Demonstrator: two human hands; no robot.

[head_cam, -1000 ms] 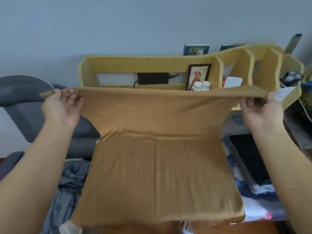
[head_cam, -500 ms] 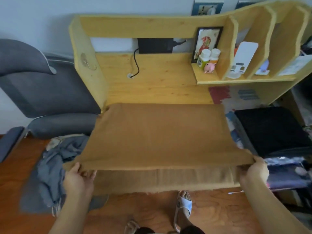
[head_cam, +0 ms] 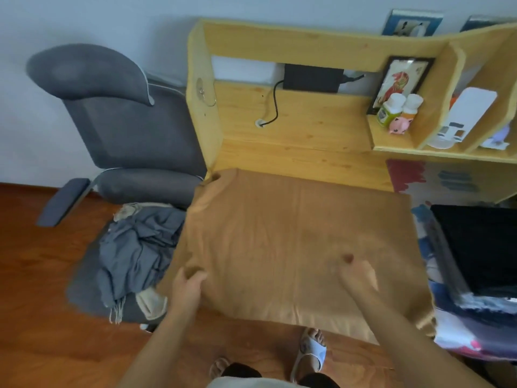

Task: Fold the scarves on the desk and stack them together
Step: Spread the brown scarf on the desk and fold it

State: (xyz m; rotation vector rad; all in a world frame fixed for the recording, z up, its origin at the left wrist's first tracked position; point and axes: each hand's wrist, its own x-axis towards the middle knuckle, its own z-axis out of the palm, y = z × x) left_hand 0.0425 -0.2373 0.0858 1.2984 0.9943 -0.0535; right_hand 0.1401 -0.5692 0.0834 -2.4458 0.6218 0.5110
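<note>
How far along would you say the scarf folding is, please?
Early. The tan woven scarf lies folded flat on the wooden desk; left hand pinches its edge, right hand is blurred. The crumpled grey fringed scarf is unfolded; nothing is stacked.

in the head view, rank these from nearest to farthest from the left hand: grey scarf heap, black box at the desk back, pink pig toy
From the left hand:
1. grey scarf heap, just to its left on the chair seat.
2. black box, at the desk back, centre.
3. pink pig toy, on the right-hand shelf.
</note>
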